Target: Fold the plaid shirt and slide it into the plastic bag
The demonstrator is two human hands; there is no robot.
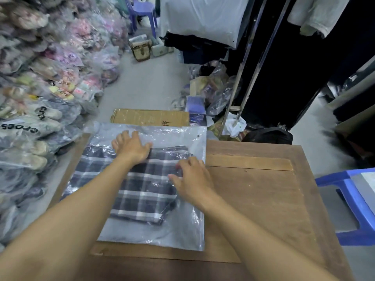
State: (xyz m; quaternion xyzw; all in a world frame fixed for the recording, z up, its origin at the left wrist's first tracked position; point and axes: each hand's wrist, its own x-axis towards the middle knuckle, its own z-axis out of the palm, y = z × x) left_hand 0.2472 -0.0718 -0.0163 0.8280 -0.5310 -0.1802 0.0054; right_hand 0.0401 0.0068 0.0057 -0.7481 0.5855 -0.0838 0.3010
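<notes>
The folded plaid shirt (140, 185) lies inside the clear plastic bag (178, 232) on the desk (263, 199), under both hands: left hand (132, 148) flat, fingers spread; right hand (192, 180) apparently pressing, its grip loose, holding nothing.

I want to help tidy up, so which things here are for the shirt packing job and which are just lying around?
For the job:
plaid shirt, folded, inside the bag
plastic bag, flat on the wooden table
left hand and right hand, pressing flat on the bag

Just lying about:
cardboard box
blue plastic stool
purple chair
bagged shoes piled at the left
</notes>
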